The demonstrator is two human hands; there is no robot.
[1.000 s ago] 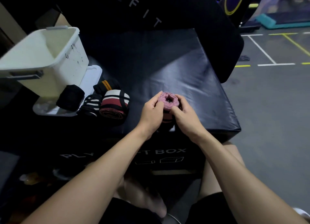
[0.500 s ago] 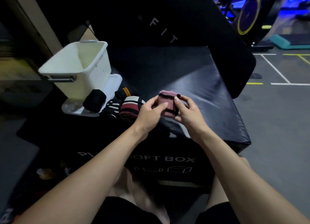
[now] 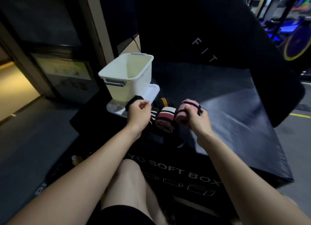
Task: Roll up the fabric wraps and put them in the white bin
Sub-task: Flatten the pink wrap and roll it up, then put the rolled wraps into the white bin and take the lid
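Box front: black padded soft box (image 3: pixel 252 140) with white lettering on its near face, bearing everything listed below on its top.
Right hand (image 3: pixel 196 118): fingers curled round a pink rolled fabric wrap with a black strap (image 3: pixel 186 110), holding it just above the box top, beside the other rolls.
Left hand (image 3: pixel 138 112): apart from the right, fingers loosely curled, holding nothing, over the dark rolls.
Rolled wraps: dark red, white and black striped roll (image 3: pixel 165 119) lies between the hands; black roll with white stripes (image 3: pixel 154 114) just left of it; black roll with orange stripe (image 3: pixel 162 102) behind; plain black roll (image 3: pixel 133 101) against the bin's base.
Lid: flat white plastic lid (image 3: pixel 152 93) lying under the bin.
Bin: white plastic bin with grey handle (image 3: pixel 129 76), upright on the lid, open; inside looks bare as far as seen.
Backdrop: tall black pad (image 3: pixel 210 39) marked "FIT" standing behind the box.
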